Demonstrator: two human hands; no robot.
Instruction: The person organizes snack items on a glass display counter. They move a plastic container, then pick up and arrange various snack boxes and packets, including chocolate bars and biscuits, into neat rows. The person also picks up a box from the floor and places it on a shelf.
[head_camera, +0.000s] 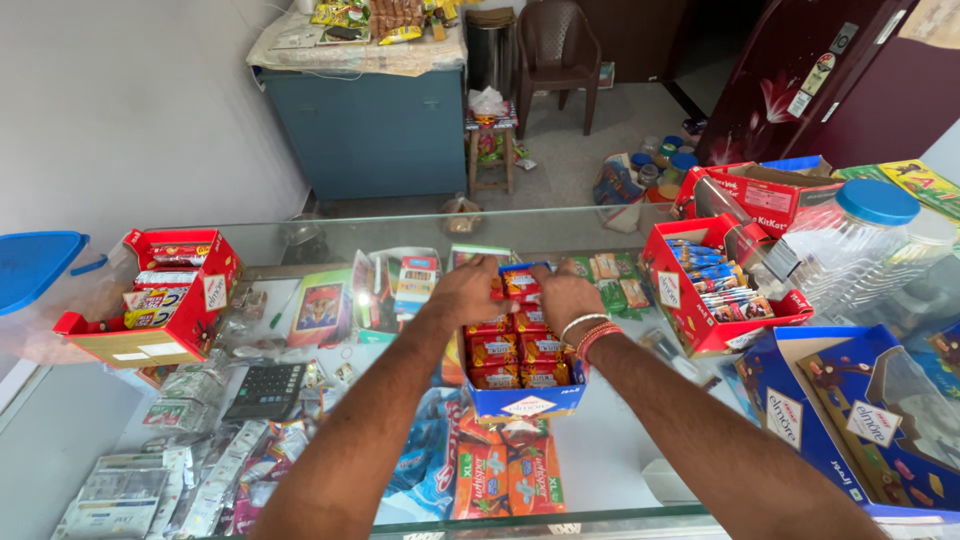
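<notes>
On the glass counter (620, 440), a blue display box (527, 402) stands filled with rows of red snack packets (518, 358); both hands meet over its far end; the left hand (468, 290) and right hand (566, 297) each pinch, fingers closed, one small red-and-blue packet (522, 281) between them; a red carton (712, 285) sits right, a calculator (265, 390) left.

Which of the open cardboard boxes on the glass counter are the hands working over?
The small blue display box in the middle, filled with red-orange packets. Both the left hand and right hand hold a packet above it; the red boxes sit untouched at either side.
</notes>
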